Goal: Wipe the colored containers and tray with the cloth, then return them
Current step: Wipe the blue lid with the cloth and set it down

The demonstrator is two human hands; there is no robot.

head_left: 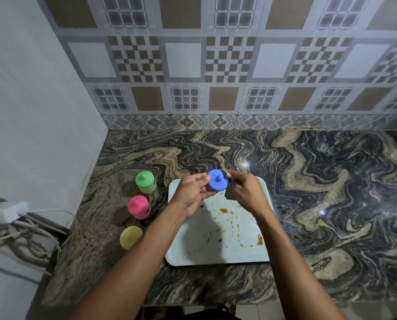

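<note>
My left hand [191, 192] holds a blue-lidded container [217, 183] above the far end of the pale tray [188, 255]. My right hand [243, 190] presses a small cloth [227, 173] against the blue lid's right side; most of the cloth is hidden in the fingers. The tray lies on the counter and carries brown smears and crumbs. Left of the tray stand three containers in a column: green [145, 181] farthest, pink [138, 207] in the middle, yellow [130, 237] nearest.
A dark swirled stone counter [331, 192] runs to a tiled back wall. A plain wall closes the left side. White cables and a power adapter [8, 212] hang past the counter's left edge.
</note>
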